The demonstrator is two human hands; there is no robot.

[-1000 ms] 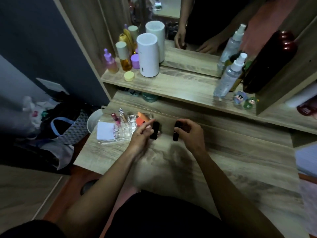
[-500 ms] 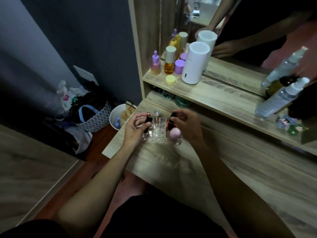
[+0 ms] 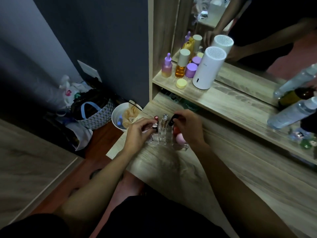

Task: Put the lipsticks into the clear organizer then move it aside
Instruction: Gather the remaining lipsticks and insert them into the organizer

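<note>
The clear organizer (image 3: 161, 139) stands near the left end of the wooden vanity top (image 3: 231, 169). A gold lipstick (image 3: 164, 121) and a red-capped one (image 3: 156, 117) stand upright in its slots, and a pink sponge (image 3: 180, 138) sits in its right part. My left hand (image 3: 137, 133) pinches a dark lipstick (image 3: 155, 126) over the organizer's left slots. My right hand (image 3: 190, 127) holds a black lipstick (image 3: 172, 120) tilted over the right slots.
A shelf (image 3: 223, 100) behind carries a white cylinder (image 3: 208, 67), purple and amber bottles (image 3: 181, 66), a yellow jar (image 3: 181, 83) and clear spray bottles (image 3: 291, 112), backed by a mirror. A white bin (image 3: 123, 117) and bags (image 3: 91, 110) sit on the floor left of the vanity's edge.
Both hands carried a black lipstick each from the tabletop over to the organizer. The left one now sits lower among the slots; the view has swung left.
</note>
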